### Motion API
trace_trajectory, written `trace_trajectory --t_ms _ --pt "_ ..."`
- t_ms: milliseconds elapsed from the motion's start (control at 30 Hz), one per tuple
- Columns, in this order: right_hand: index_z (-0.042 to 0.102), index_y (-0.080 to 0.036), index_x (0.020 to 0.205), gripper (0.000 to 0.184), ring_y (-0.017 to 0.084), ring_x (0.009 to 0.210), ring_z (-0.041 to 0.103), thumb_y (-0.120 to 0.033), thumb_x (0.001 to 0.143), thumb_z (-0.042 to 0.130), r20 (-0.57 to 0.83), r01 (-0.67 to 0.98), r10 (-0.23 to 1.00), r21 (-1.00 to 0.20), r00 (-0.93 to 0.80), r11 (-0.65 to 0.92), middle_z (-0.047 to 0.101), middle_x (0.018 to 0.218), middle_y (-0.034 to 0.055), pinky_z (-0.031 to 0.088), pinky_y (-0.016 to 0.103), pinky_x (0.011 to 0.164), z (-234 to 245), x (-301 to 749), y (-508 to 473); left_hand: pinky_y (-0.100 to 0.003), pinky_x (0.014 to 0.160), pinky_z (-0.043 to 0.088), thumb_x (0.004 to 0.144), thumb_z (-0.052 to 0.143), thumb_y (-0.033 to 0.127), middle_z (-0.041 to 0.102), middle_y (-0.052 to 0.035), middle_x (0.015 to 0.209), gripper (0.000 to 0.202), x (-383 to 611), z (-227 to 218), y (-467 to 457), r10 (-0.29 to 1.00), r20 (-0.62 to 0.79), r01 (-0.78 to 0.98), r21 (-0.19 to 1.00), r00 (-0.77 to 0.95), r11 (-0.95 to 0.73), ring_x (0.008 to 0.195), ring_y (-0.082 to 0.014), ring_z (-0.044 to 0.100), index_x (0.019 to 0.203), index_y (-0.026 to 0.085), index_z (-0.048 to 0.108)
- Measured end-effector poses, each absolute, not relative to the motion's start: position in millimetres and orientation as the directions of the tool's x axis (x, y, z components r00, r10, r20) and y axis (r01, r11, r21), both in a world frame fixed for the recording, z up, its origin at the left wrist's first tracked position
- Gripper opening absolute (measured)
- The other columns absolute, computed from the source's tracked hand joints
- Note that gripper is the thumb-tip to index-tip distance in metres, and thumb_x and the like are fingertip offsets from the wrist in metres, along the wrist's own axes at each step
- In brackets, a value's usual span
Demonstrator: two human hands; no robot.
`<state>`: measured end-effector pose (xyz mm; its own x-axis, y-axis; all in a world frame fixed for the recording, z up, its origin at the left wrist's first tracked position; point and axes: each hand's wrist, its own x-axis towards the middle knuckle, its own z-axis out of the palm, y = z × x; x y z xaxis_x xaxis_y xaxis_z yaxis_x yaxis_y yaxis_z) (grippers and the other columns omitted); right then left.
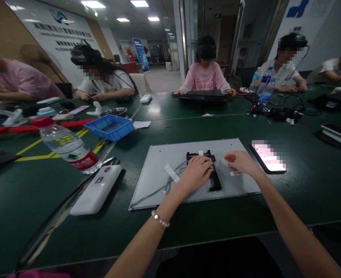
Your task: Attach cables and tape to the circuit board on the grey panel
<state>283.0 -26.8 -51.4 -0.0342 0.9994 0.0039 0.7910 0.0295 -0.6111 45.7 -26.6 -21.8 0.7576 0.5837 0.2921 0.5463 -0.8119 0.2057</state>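
A flat grey panel (156, 166) lies on the table in front of me, with a black plastic bracket (215, 181) on its middle. My left hand (198, 172) rests over the bracket, its fingers bent together against the bracket's frame; the thumb is mostly hidden. Just right of the bracket, my right hand (241, 161) pinches a small whitish, see-through piece (225, 161) between thumb and fingers, above the panel. Thin grey cables (154, 192) run across the panel's left part, with a white strip (172, 173) across them. A printed label (236, 173) sits below my right hand.
A lit phone (268, 156) lies right of the panel. To the left are a white power bank (98, 189), a tilted water bottle (69, 144) and a blue tray (111, 127). Across the green table (170, 131), a person in pink (206, 75) holds a dark panel (203, 95).
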Motion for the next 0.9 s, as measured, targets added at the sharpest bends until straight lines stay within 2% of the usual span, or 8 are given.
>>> trace_trajectory --t_ms 133,267,400,500,667,900 --pt "0.069 -0.017 0.092 0.028 0.016 0.074 0.066 -0.013 0.066 0.06 0.019 0.757 1.0 -0.653 -0.023 0.03 0.071 0.085 0.0048 0.049 0.025 0.068 -50.7 281.5 -27.7 -0.042 0.097 0.035 0.093 0.04 0.026 0.054 -0.0068 0.115 0.024 46.9 -25.3 -27.1 0.578 0.287 0.55 0.178 0.764 -0.816 0.111 -0.0224 0.047 0.112 0.021 0.055" --pt "0.071 -0.017 0.085 0.02 0.018 0.074 0.065 -0.023 0.069 0.06 0.015 0.742 1.0 -0.669 -0.021 0.025 0.071 0.077 0.0051 0.048 0.027 0.069 -51.5 283.6 -26.0 -0.041 0.096 0.035 0.093 0.039 0.026 0.054 -0.0068 0.115 0.025 46.9 -25.8 -27.3 0.575 0.274 0.548 0.174 0.771 -0.818 0.111 -0.0222 0.047 0.113 0.021 0.054" --pt "0.07 -0.016 0.089 0.024 0.017 0.074 0.065 -0.029 0.073 0.058 -0.052 0.572 0.994 -0.82 -0.092 0.01 0.071 0.081 0.0052 0.048 0.027 0.07 -47.6 280.3 -28.2 -0.04 0.096 0.036 0.094 0.036 0.025 0.055 -0.0068 0.113 0.026 47.0 -26.2 -28.1 0.586 0.267 0.554 0.192 0.765 -0.81 0.11 -0.0216 0.048 0.113 0.021 0.053" --pt "0.07 -0.016 0.089 0.023 0.015 0.075 0.063 -0.029 0.076 0.056 -0.077 0.472 0.976 -0.881 -0.201 0.028 0.07 0.082 0.0045 0.047 0.026 0.071 -44.9 273.5 -31.7 -0.039 0.096 0.036 0.094 0.035 0.023 0.055 -0.0066 0.113 0.027 47.3 -26.0 -28.5 0.589 0.27 0.552 0.206 0.762 -0.808 0.109 -0.021 0.048 0.116 0.021 0.052" --pt "0.07 -0.016 0.086 0.019 0.015 0.072 0.063 -0.026 0.075 0.059 -0.067 0.48 0.966 -0.875 -0.248 0.062 0.07 0.08 0.0043 0.047 0.025 0.067 -52.5 265.9 -30.7 -0.039 0.095 0.035 0.095 0.035 0.023 0.053 -0.0063 0.114 0.029 47.7 -24.0 -30.1 0.565 0.267 0.541 0.164 0.78 -0.825 0.11 -0.0211 0.046 0.119 0.021 0.05" --pt "0.069 -0.018 0.083 0.016 0.017 0.071 0.063 -0.028 0.072 0.064 -0.005 0.556 0.974 -0.822 -0.228 0.126 0.07 0.075 0.0042 0.048 0.027 0.066 -59.3 260.5 -27.7 -0.039 0.095 0.033 0.094 0.038 0.029 0.05 -0.0057 0.114 0.026 47.6 -22.8 -32.5 0.535 0.247 0.533 0.08 0.808 -0.842 0.111 -0.0219 0.044 0.112 0.023 0.055"
